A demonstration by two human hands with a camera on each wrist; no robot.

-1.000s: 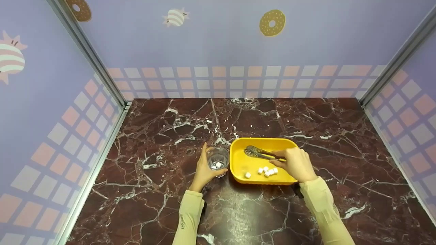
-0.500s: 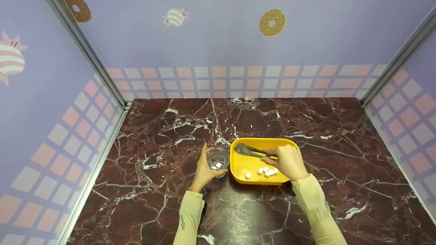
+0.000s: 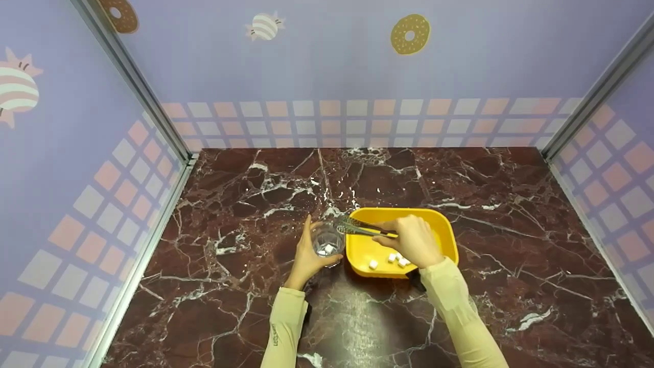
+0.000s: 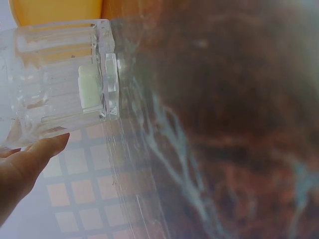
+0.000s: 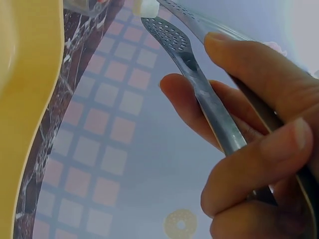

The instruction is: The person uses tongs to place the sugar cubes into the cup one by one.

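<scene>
My left hand (image 3: 308,257) holds a clear drinking glass (image 3: 327,236), its thumb and fingers round the sides. White cubes (image 3: 328,248) lie at the bottom of the glass, and the left wrist view shows it standing on the table. In my right hand (image 3: 413,240) are metal tongs (image 5: 219,122) with perforated ends, gripped by the arms. A white cube (image 5: 146,8) sits between the tong tips in the right wrist view. From the head, the tips overlap the glass's right rim. Below the tongs, several white cubes (image 3: 392,257) lie in the yellow tub (image 3: 443,225).
The tub stands just right of the glass on a dark red marble-patterned table (image 3: 245,306). Small white specks are scattered behind the glass and tub. Patterned lilac panels (image 3: 327,66) enclose the table at the back and both sides.
My right hand has moved left with the tongs, whose tips have gone from over the tub to the glass's rim. My left hand and the glass have stayed in place.
</scene>
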